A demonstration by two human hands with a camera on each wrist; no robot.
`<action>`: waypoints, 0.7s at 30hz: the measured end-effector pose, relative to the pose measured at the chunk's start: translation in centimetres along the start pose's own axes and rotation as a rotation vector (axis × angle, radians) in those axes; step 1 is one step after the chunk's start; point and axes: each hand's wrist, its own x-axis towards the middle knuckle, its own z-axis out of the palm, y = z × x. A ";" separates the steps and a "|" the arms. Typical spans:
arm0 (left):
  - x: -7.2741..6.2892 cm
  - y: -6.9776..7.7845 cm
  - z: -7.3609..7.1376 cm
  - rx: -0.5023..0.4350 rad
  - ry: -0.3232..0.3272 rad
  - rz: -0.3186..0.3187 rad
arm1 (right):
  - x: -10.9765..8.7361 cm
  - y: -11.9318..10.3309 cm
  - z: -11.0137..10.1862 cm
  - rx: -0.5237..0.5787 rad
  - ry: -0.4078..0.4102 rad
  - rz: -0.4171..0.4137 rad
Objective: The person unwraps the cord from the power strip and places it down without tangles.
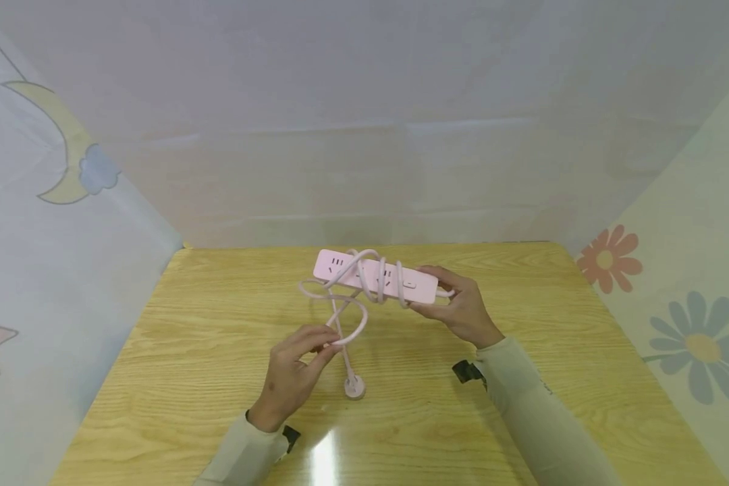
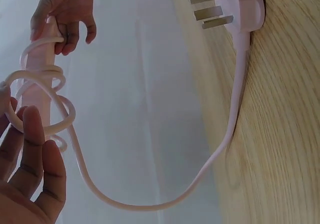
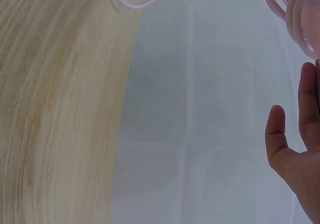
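Observation:
A pink power strip (image 1: 422,286) is held above the table by my right hand (image 1: 462,307), which grips its right end between thumb and fingers. The strip's pale pink cord (image 1: 381,280) winds around the body in several turns. My left hand (image 1: 298,368) pinches a loose loop of the cord between thumb and fingertips, left of and nearer than the strip. From there the cord runs down to a three-pin plug (image 1: 354,387) on the table. In the left wrist view the plug's flat metal pins (image 2: 209,11) show. The right wrist view has the wound cord (image 3: 298,21) at its upper right edge.
The wooden table (image 1: 206,324) fills the area beneath both hands. Pale fabric walls enclose it at the back (image 1: 364,182) and both sides, printed with a moon (image 1: 67,135) and flowers (image 1: 607,260). Dark straps (image 1: 469,371) sit at both wrists.

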 end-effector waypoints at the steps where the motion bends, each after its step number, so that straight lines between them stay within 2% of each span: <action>1: 0.1 0.0 -0.1 0.008 0.007 -0.006 | 0.0 0.0 0.0 0.001 0.002 0.002; 6: 0.1 -0.3 -0.6 0.049 0.051 -0.021 | -0.1 -0.2 0.1 0.005 0.002 0.011; 13: 0.3 -0.5 -1.0 0.009 0.070 -0.060 | 0.0 -0.1 -0.1 0.013 -0.004 0.012; 16: 0.5 -0.6 -1.2 0.068 0.060 -0.040 | 0.1 -0.1 -0.2 0.028 -0.008 0.008; 21: 0.9 -1.2 -1.4 0.239 0.038 0.036 | 0.1 -0.1 -0.2 0.056 -0.017 0.008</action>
